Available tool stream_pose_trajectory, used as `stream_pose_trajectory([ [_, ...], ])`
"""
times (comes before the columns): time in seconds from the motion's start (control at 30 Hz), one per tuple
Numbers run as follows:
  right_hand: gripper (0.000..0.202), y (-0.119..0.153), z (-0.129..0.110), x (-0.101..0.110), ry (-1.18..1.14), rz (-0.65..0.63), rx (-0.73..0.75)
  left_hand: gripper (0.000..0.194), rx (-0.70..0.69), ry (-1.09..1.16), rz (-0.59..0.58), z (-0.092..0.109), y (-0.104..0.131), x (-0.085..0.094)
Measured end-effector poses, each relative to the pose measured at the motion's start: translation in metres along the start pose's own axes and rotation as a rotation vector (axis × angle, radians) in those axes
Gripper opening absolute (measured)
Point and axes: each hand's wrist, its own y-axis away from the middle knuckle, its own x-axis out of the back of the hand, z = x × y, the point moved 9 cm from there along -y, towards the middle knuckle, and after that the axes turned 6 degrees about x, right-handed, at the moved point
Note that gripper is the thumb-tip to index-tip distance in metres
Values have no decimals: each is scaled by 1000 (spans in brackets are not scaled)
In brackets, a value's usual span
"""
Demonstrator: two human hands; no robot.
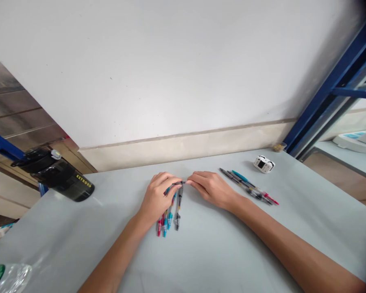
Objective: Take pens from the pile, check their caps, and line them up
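And here we are at the black bottle, our landmark on the left of the grey table! Right of it, both hands meet over one slim dark pen piece: the left hand has thumb and forefinger pinched nearly together on one end, the right hand has its fingertips drawn in tight on the other. Whether that's a whole pen or just a part, too small to tell! Also right of the bottle and closer to the person, a loose row of red, blue and grey pens points this way, upper ends tucked behind the left hand; touching or not, I can't say. Look well to the bottle's right, beyond the right hand: a slanting bunch of pens, then a white gadget, and farther right of the bottle, a small clear tub. On the bottle's near side, a clear plastic bottle with a green band peeks in!
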Motion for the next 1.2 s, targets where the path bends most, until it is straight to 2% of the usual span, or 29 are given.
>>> stream_pose_trajectory([
  [0.1,23,2,5,2,-40,35,-70,16,11,-23,-14,1,-1,0],
  [0.17,25,3,5,5,-62,76,-80,14,38,-15,0,-1,-1,2],
  [0.3,20,0,3,20,-156,233,-73,11,108,1,61,-7,-3,10],
  [0.4,19,-2,6,29,-242,318,-129,16,122,18,62,-9,-3,10],
  [0.53,31,0,18,24,-411,303,-312,28,42,8,38,-4,-2,7],
  [0.63,42,3,26,20,-536,324,-424,24,14,-16,38,0,-1,5],
  [0.77,37,-1,24,16,-761,347,-411,22,63,56,17,1,-2,5],
  [0.93,36,-3,23,11,-873,365,-400,21,91,91,-58,7,-3,0],
  [1.13,36,-1,20,2,-985,381,-440,17,36,24,10,11,-1,0],
  [1.2,37,-1,23,1,-1053,422,-458,14,25,14,23,12,-1,1],
])
